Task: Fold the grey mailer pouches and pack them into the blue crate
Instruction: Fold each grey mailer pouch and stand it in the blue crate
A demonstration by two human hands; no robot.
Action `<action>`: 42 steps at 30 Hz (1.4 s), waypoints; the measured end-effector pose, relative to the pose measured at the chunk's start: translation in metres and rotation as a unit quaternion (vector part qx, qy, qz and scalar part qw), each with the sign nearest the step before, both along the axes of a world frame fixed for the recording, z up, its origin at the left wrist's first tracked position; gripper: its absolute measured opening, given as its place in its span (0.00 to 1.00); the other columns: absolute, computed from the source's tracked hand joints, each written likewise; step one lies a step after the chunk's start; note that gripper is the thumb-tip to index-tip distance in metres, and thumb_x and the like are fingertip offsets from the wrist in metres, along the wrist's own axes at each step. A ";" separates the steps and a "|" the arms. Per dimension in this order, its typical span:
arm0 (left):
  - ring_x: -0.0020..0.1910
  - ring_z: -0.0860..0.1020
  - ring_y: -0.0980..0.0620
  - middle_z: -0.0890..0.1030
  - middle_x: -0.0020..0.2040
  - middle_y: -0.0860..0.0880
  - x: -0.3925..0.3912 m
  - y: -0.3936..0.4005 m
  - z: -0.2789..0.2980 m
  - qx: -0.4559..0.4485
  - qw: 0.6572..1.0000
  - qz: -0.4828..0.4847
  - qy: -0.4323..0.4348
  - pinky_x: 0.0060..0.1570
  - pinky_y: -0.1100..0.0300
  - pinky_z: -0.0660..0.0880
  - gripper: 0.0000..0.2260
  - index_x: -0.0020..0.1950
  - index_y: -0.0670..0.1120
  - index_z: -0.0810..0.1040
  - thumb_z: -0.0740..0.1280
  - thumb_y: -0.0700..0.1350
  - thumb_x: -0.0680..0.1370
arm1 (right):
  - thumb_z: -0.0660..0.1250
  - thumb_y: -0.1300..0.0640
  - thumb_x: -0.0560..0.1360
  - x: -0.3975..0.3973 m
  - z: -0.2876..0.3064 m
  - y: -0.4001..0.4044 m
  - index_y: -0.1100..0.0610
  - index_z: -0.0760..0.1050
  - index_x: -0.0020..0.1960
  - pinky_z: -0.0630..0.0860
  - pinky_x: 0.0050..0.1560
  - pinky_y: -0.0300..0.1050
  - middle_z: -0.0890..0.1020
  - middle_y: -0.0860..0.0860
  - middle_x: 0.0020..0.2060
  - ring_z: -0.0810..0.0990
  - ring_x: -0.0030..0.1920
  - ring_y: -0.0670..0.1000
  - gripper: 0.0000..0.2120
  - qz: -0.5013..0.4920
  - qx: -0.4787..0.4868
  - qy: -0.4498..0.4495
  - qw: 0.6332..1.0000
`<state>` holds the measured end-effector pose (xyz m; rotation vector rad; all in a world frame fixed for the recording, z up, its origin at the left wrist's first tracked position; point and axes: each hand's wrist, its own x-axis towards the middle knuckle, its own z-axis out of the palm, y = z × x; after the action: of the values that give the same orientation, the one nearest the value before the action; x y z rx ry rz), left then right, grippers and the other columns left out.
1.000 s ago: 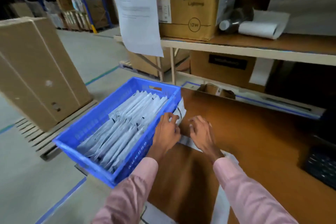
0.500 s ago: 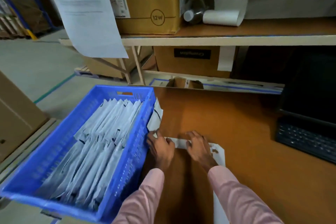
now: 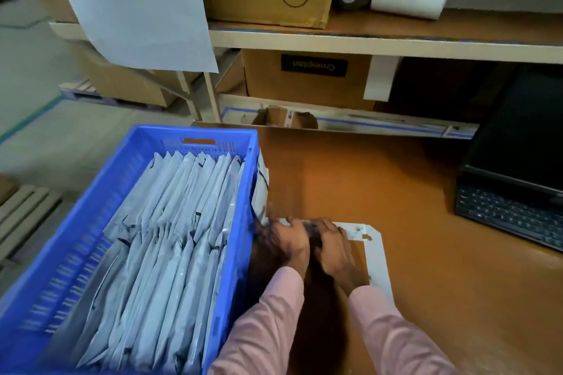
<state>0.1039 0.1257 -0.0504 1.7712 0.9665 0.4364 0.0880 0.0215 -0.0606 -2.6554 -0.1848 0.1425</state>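
Head view: both hands down on wooden tabletop (image 3: 396, 198), just right of blue crate (image 3: 100, 222). Left hand (image 3: 289, 242) nearest crate wall, right hand (image 3: 333, 248) touching it, close together; fingers curled over smth dark and blurred, can't tell what or how firmly. Grey mailer pouches (image 3: 170, 222) already packed on edge in crate, long axes running near-to-far. One loose pouch (image 3: 260, 189) wedged upright vs. crate's right wall, just beyond left hand, so prob. the nearer hand for it.
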 end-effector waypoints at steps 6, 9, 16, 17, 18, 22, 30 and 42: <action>0.80 0.61 0.41 0.67 0.79 0.40 0.016 0.013 -0.018 0.030 0.999 -0.017 0.031 0.77 0.45 0.55 0.26 0.74 0.43 0.76 0.67 0.51 0.77 | 0.66 0.64 0.75 -0.013 -0.006 -0.013 0.53 0.72 0.73 0.68 0.74 0.51 0.75 0.50 0.71 0.76 0.68 0.56 0.27 0.017 0.008 -0.016 1.000; 0.76 0.66 0.38 0.72 0.73 0.36 0.014 0.009 -0.016 0.041 0.999 -0.023 -0.003 0.74 0.46 0.57 0.24 0.71 0.42 0.78 0.75 0.44 0.76 | 0.65 0.62 0.77 -0.022 -0.002 -0.017 0.53 0.73 0.72 0.73 0.69 0.51 0.77 0.50 0.70 0.78 0.65 0.55 0.23 0.012 0.018 -0.034 0.999; 0.51 0.82 0.44 0.85 0.51 0.40 -0.021 -0.018 -0.006 -0.137 0.980 -0.025 -0.145 0.54 0.56 0.81 0.06 0.50 0.40 0.85 0.76 0.33 0.74 | 0.64 0.58 0.80 -0.026 -0.003 -0.040 0.53 0.74 0.71 0.74 0.67 0.52 0.77 0.50 0.68 0.79 0.63 0.56 0.19 0.017 0.015 -0.055 0.998; 0.49 0.83 0.46 0.85 0.48 0.41 -0.025 -0.021 -0.004 -0.162 0.975 -0.038 -0.149 0.54 0.56 0.81 0.05 0.48 0.39 0.85 0.75 0.31 0.75 | 0.63 0.57 0.80 -0.027 -0.003 -0.043 0.53 0.73 0.72 0.73 0.68 0.51 0.77 0.50 0.68 0.78 0.64 0.56 0.20 0.017 0.013 -0.058 0.998; 0.46 0.82 0.48 0.86 0.45 0.42 -0.027 -0.023 -0.006 -0.173 0.973 -0.053 -0.144 0.54 0.54 0.81 0.06 0.46 0.39 0.84 0.74 0.30 0.75 | 0.63 0.57 0.80 -0.028 -0.004 -0.047 0.53 0.72 0.72 0.71 0.69 0.51 0.76 0.50 0.70 0.77 0.66 0.56 0.20 0.015 0.006 -0.063 0.998; 0.43 0.83 0.48 0.85 0.40 0.46 -0.046 -0.027 -0.018 -0.175 0.970 -0.137 -0.098 0.52 0.48 0.81 0.12 0.40 0.44 0.82 0.71 0.27 0.73 | 0.57 0.53 0.81 -0.041 -0.012 -0.062 0.54 0.71 0.74 0.68 0.71 0.52 0.75 0.52 0.71 0.74 0.70 0.55 0.22 -0.022 -0.001 -0.115 0.993; 0.49 0.80 0.43 0.80 0.48 0.46 -0.083 -0.009 -0.007 0.043 0.922 -0.381 0.059 0.47 0.55 0.75 0.12 0.51 0.53 0.75 0.65 0.36 0.76 | 0.51 0.48 0.84 -0.085 -0.033 -0.087 0.51 0.70 0.76 0.66 0.71 0.55 0.74 0.50 0.73 0.71 0.74 0.51 0.23 -0.022 -0.027 -0.148 0.988; 0.83 0.56 0.50 0.62 0.82 0.48 -0.064 -0.021 -0.018 0.359 0.778 -0.516 0.013 0.80 0.52 0.51 0.31 0.82 0.48 0.62 0.43 0.59 0.82 | 0.51 0.48 0.84 -0.077 -0.022 -0.090 0.54 0.72 0.75 0.71 0.68 0.56 0.77 0.53 0.71 0.74 0.72 0.54 0.24 -0.058 -0.028 -0.155 0.986</action>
<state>0.0395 0.1049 -0.0683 2.6702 -0.3471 0.0309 0.0112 -0.0685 -0.0830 -2.7225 -0.1276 -0.3098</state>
